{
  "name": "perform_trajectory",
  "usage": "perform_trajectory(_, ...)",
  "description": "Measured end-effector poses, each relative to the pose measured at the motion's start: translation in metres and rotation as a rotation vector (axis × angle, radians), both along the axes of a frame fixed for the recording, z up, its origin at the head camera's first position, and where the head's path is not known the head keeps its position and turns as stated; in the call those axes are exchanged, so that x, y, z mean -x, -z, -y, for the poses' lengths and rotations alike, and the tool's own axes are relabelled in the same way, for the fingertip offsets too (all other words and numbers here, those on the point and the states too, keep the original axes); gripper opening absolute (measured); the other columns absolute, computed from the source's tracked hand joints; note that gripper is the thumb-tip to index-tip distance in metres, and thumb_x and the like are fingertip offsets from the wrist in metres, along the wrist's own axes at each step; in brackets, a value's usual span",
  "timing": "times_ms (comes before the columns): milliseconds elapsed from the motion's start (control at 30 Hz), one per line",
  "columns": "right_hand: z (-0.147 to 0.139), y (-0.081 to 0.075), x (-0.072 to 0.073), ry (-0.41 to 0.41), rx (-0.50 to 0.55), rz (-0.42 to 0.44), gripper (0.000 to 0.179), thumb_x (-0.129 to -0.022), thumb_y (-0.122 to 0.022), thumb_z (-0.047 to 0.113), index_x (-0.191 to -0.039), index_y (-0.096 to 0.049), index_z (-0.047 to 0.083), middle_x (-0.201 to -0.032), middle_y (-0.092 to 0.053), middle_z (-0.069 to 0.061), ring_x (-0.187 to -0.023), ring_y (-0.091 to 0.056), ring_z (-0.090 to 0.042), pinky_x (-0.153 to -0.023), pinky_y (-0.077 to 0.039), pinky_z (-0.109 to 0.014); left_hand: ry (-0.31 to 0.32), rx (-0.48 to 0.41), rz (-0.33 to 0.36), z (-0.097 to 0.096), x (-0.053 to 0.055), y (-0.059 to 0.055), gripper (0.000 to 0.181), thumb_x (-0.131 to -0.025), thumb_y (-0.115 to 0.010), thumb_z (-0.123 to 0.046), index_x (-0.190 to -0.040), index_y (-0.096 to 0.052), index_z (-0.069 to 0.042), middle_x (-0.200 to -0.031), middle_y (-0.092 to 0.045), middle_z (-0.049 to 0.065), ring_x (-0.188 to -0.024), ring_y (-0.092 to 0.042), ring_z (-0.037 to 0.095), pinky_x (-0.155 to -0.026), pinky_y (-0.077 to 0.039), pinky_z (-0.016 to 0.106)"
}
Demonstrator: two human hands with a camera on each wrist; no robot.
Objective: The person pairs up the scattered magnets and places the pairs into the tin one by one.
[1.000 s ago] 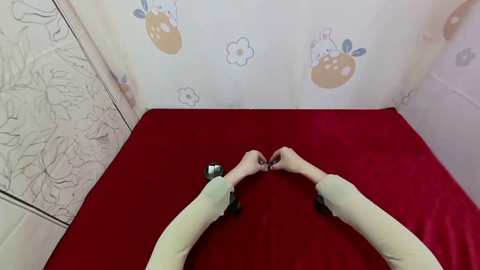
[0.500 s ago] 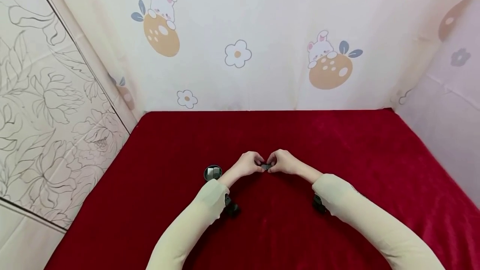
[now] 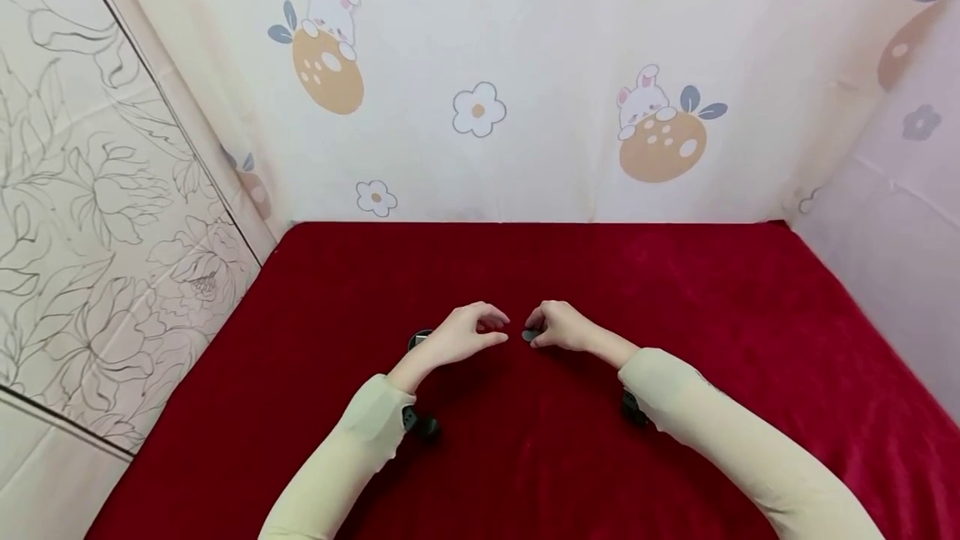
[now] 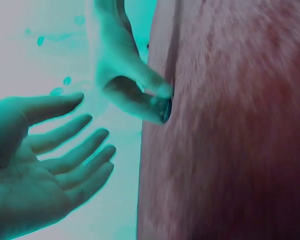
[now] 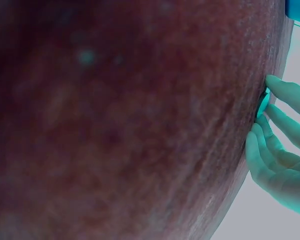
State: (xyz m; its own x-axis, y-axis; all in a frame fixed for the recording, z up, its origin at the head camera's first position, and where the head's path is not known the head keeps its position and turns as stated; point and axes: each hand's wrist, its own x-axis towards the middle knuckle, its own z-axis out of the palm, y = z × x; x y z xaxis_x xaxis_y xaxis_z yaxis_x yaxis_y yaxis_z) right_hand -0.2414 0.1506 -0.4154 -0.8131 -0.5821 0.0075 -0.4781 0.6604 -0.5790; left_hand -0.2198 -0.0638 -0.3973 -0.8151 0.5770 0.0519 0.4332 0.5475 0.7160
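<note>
A small, thin, dark grey disc is at the fingertips of my right hand, low over the red cloth. In the right wrist view the disc appears edge-on between thumb and fingers, and in the left wrist view the disc is pinched at the cloth. My left hand is apart from it, to the left, with nothing in its grasp; its fingers are spread and slightly bent. Behind the left wrist, a round black dish with a silvery piece in it is partly hidden.
Red velvety cloth covers the table. A patterned curtain rises at its back edge, and a flower-drawn panel stands along the left. A blue object shows at the right wrist view's top corner.
Both hands were together at the disc; my left hand has let go and drawn back to the left, covering more of the dish. The right hand stays nearly in place, holding the disc.
</note>
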Motion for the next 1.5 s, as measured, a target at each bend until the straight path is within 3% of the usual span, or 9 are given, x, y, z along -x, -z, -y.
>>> perform_trajectory(167, 0.001, -0.001, 0.003, -0.02, 0.001, -0.019, 0.021, -0.071, -0.07, 0.002, -0.091, -0.065, -0.005, -0.086, -0.064, -0.011, -0.074, -0.059, -0.02, -0.063, -0.048, -0.025, -0.022, -0.027, -0.047, 0.024, -0.003, -0.002, 0.028, -0.084, -0.061, -0.017, -0.109, -0.059, -0.005, -0.106, -0.057, 0.006, -0.103, -0.053, 0.024, -0.086, -0.042, 0.04)
perform_trajectory(400, 0.001, -0.001, 0.003, -0.026, 0.01, -0.028, 0.018, -0.071, -0.07, 0.001, -0.088, -0.067, -0.004, -0.085, -0.064, -0.011, -0.072, -0.059, -0.018, -0.061, -0.047, -0.023, -0.065, -0.054, -0.053, 0.056, -0.005, -0.003, 0.031, -0.083, -0.062, -0.018, -0.11, -0.059, -0.005, -0.11, -0.055, 0.004, -0.108, -0.049, 0.025, -0.09, -0.039, 0.045)
perform_trajectory(833, 0.0, -0.002, 0.003, -0.041, 0.014, -0.026, 0.013, -0.071, -0.067, 0.001, -0.084, -0.068, -0.004, -0.078, -0.066, -0.008, -0.067, -0.059, -0.013, -0.059, -0.047, -0.021, -0.088, -0.022, -0.062, 0.095, -0.004, 0.007, 0.037, -0.082, -0.064, -0.018, -0.115, -0.057, -0.005, -0.12, -0.052, 0.006, -0.114, -0.046, 0.023, -0.093, -0.038, 0.042)
perform_trajectory(1267, 0.014, -0.009, -0.001, -0.028, 0.135, 0.055, 0.014, -0.074, -0.067, 0.003, -0.087, -0.068, -0.001, -0.081, -0.065, -0.007, -0.069, -0.059, -0.012, -0.059, -0.047, -0.02, -0.141, -0.08, 0.095, 0.11, -0.01, 0.023, 0.05, -0.079, -0.067, -0.018, -0.122, -0.05, 0.0, -0.12, -0.05, 0.015, -0.111, -0.049, 0.031, -0.09, -0.041, 0.04)
perform_trajectory(1500, 0.029, -0.01, -0.004, -0.016, 0.173, 0.05, 0.017, -0.074, -0.068, 0.006, -0.09, -0.068, -0.001, -0.085, -0.063, -0.008, -0.072, -0.059, -0.013, -0.061, -0.047, -0.02, -0.158, -0.117, 0.169, 0.111, -0.014, 0.03, 0.055, -0.078, -0.068, -0.015, -0.125, -0.046, 0.003, -0.124, -0.047, 0.02, -0.11, -0.05, 0.033, -0.087, -0.043, 0.039)
